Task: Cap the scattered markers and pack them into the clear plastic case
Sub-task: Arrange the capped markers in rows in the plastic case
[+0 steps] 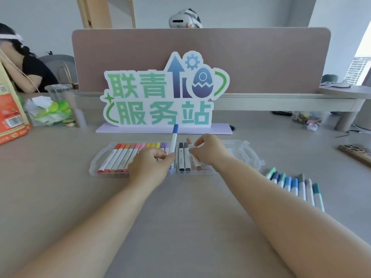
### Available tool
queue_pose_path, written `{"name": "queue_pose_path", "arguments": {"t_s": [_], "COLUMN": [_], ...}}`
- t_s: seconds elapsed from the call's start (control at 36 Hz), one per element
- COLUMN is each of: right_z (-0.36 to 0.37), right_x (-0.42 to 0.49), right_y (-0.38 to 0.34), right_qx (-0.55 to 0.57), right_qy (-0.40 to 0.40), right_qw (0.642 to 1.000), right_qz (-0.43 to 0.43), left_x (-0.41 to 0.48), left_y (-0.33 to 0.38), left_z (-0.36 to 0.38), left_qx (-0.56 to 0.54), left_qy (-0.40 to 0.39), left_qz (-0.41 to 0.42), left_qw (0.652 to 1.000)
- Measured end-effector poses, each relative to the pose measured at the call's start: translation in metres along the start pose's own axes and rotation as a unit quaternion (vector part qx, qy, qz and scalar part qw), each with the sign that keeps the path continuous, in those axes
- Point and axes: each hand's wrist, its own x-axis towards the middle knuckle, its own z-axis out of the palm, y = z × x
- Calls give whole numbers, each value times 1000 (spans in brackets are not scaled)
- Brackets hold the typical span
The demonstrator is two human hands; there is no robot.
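Observation:
A clear plastic case lies open on the grey desk. Its left part holds a row of red, orange, pink, yellow and purple capped markers. My left hand pinches a blue-capped white marker that stands nearly upright over the middle of the case. My right hand pinches a tan marker lying beside a black marker and a brown marker in the case. Several blue, teal and grey capped markers lie loose on the desk at the right.
A green and blue sign on a lilac base stands just behind the case. A plastic cup and bag and a red box sit at the left, a phone at the right. Another person sits at the far left.

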Motion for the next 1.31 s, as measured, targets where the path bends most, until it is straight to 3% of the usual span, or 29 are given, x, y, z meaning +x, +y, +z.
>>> {"name": "queue_pose_path", "arguments": {"t_s": [0.11, 0.25, 0.42, 0.64, 0.86, 1.06, 1.17, 1.31], "right_z": [11, 14, 16, -2, -1, -9, -36, -66], "right_x": [4, 6, 5, 5, 1, 0, -6, -15], "right_y": [4, 10, 14, 18, 21, 23, 26, 47], "right_qx": [4, -79, -121, -179, -256, -195, -80, -58], "right_qy": [11, 51, 40, -119, -116, -128, -79, -34], "right_qw": [1000, 995, 991, 973, 954, 968, 989, 994], "right_qz": [5, -22, -45, -80, -108, -98, -99, -81], "left_x": [-1, -1, -2, -3, -5, -6, -9, -8], "left_y": [-1, -2, -3, -1, -1, 7, 19, 36], "left_z": [3, 2, 4, 3, 3, 1, 4, 25], "left_qx": [41, 45, 57, 87, 95, 77, 90, 167], "left_qy": [10, 15, 14, 9, 3, -6, -17, -21], "left_qz": [-3, 2, 14, 16, 15, -8, -3, 20], "left_qw": [999, 999, 998, 996, 995, 997, 996, 986]}}
